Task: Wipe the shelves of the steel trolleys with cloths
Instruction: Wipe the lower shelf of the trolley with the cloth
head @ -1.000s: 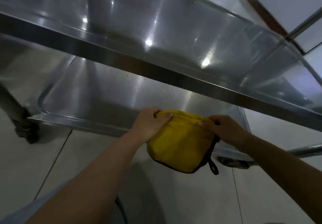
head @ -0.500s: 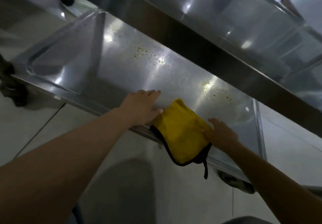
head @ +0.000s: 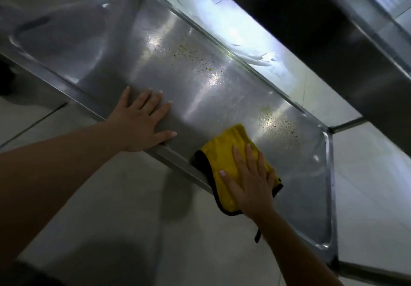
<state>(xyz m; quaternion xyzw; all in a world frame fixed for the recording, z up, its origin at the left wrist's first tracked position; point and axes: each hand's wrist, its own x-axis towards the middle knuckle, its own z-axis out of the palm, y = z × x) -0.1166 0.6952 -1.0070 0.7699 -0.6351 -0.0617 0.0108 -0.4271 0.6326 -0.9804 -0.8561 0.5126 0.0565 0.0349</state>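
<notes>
The cloth [head: 229,163], yellow with a dark hem, lies folded at the near rim of the low shelf [head: 138,47], one corner drooping over that rim. The right hand [head: 249,179] lies flat on it, fingers straight and spread, pressing rather than clutching. The left hand [head: 142,121] is also flat and holds nothing; its palm bears on the same near rim, further along from the cloth, and its fingers reach onto the steel.

The wipe looks barely begun. Two patches of yellowish crumbs remain: one [head: 278,123] just beyond the cloth toward the far rim, the other [head: 195,58] further along the shelf, beyond the left hand and close to the far rim.

To do this stroke well, the flat palm should keep even weight on the cloth so that its whole face drags on the steel. The nearer patch probably wants a push from the cloth straight toward the far rim, then a draw back, gathering the bits and not scattering them into the rounded corner [head: 325,133]. Long overlapping passes along the shelf would then take in the second patch. The drooping corner is best pulled up onto the shelf, as it may snag on the rim. The upper shelf [head: 333,41] hangs close above the far rim, so the forearm has to stay low. The left hand is well placed to steady the trolley, which I judge could roll under a hard push.
</notes>
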